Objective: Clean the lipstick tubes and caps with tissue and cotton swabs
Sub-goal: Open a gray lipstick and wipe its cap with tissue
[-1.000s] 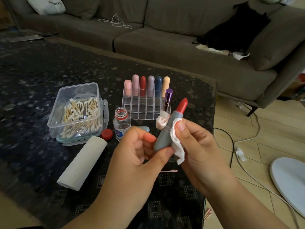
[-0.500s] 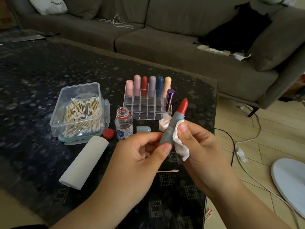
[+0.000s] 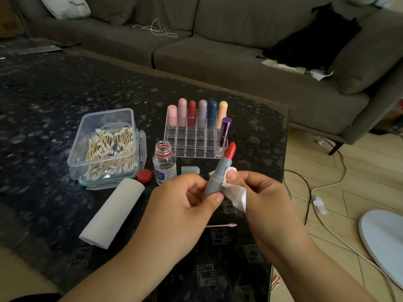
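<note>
My left hand (image 3: 185,199) grips the base of an open grey lipstick tube (image 3: 219,175) with its red bullet pointing up and to the right. My right hand (image 3: 259,192) pinches a white tissue (image 3: 236,196) against the right side of the tube. The tube's grey cap (image 3: 190,170) lies on the table behind my left hand. A clear organizer (image 3: 196,140) holds several capped lipsticks in its back row and a purple-capped one (image 3: 224,132) at its right front. A used cotton swab (image 3: 221,225) lies on the table under my hands.
A clear box of cotton swabs (image 3: 106,144) stands at the left, with a tissue roll (image 3: 112,212) in front of it. An open small bottle (image 3: 164,165) and its red cap (image 3: 144,175) stand between box and organizer. A sofa lies beyond the dark table; cables and a white fan base lie on the floor at right.
Both hands and the tube have shifted slightly to the right. My right thumb with the tissue has slid along the tube's side. The grey cap on the table has come into view.
</note>
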`<control>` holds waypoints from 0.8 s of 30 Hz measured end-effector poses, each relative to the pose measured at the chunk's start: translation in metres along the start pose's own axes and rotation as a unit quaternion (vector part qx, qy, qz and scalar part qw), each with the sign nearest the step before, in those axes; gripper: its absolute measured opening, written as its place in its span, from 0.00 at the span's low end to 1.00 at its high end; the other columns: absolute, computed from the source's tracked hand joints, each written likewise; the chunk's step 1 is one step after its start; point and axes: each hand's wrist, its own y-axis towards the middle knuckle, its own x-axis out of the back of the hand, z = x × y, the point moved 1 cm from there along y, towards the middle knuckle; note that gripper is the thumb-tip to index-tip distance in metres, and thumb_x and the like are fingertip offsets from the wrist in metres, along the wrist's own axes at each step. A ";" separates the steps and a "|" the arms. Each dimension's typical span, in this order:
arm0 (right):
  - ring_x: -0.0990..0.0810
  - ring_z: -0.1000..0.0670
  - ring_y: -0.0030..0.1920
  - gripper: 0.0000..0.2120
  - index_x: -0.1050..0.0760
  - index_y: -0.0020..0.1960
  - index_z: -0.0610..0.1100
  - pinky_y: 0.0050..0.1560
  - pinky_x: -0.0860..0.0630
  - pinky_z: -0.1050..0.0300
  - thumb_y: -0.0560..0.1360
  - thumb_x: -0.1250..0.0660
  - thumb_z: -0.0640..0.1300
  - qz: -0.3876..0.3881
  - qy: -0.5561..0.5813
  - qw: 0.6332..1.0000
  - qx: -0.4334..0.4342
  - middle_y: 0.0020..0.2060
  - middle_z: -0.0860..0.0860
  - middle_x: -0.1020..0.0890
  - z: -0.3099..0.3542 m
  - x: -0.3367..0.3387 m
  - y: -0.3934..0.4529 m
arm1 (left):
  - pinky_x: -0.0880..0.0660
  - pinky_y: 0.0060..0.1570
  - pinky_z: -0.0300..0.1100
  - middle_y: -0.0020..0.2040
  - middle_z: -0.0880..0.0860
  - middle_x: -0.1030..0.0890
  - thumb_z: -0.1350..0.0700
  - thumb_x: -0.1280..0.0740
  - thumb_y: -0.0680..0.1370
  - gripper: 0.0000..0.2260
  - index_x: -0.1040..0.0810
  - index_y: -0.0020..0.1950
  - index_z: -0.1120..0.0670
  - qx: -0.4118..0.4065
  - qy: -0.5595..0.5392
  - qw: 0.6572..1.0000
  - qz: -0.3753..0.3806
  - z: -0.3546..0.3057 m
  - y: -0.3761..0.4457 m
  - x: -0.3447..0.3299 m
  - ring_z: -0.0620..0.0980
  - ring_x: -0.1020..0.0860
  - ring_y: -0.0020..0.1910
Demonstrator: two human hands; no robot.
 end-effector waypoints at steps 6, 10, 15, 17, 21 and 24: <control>0.22 0.61 0.32 0.07 0.16 0.39 0.48 0.37 0.29 0.65 0.72 0.30 0.48 -0.027 -0.053 0.998 -0.003 0.33 0.54 0.16 0.003 0.007 -0.001 | 0.28 0.35 0.28 0.36 0.42 0.20 0.50 0.27 0.71 0.05 0.20 0.46 0.44 -0.013 0.103 0.995 -0.005 0.009 0.005 -0.008 0.36 0.23 0.38; 0.20 0.61 0.32 0.08 0.16 0.35 0.50 0.32 0.28 0.70 0.72 0.29 0.46 -0.025 -0.050 0.998 -0.004 0.33 0.55 0.15 0.007 0.015 0.001 | 0.30 0.37 0.26 0.35 0.43 0.20 0.52 0.28 0.73 0.06 0.22 0.46 0.42 -0.001 0.095 0.996 -0.001 0.013 0.011 -0.010 0.33 0.24 0.38; 0.18 0.59 0.38 0.06 0.15 0.39 0.49 0.35 0.26 0.69 0.73 0.30 0.47 -0.043 -0.068 0.996 -0.040 0.38 0.54 0.14 0.007 0.032 0.006 | 0.29 0.38 0.28 0.38 0.42 0.18 0.54 0.27 0.72 0.06 0.20 0.47 0.45 0.036 0.079 0.996 0.002 0.023 0.022 -0.014 0.37 0.21 0.38; 0.20 0.62 0.35 0.07 0.16 0.37 0.52 0.34 0.26 0.69 0.73 0.30 0.48 -0.060 -0.105 0.992 -0.042 0.35 0.57 0.15 0.007 0.039 0.007 | 0.31 0.39 0.27 0.39 0.41 0.19 0.54 0.27 0.71 0.07 0.21 0.47 0.45 0.028 0.108 0.994 -0.001 0.024 0.025 -0.018 0.37 0.21 0.40; 0.23 0.66 0.32 0.12 0.21 0.31 0.56 0.28 0.29 0.74 0.73 0.30 0.47 -0.070 -0.164 0.984 -0.013 0.29 0.63 0.19 0.009 0.046 0.005 | 0.31 0.41 0.28 0.41 0.41 0.20 0.54 0.26 0.71 0.10 0.25 0.45 0.44 0.012 0.162 0.987 -0.008 0.029 0.028 -0.027 0.40 0.22 0.43; 0.22 0.65 0.35 0.10 0.21 0.34 0.57 0.30 0.29 0.73 0.73 0.30 0.48 -0.057 -0.202 0.978 -0.005 0.31 0.65 0.19 0.009 0.048 0.003 | 0.31 0.40 0.28 0.40 0.41 0.22 0.53 0.26 0.71 0.09 0.26 0.45 0.46 0.008 0.173 0.985 -0.015 0.033 0.030 -0.035 0.40 0.23 0.43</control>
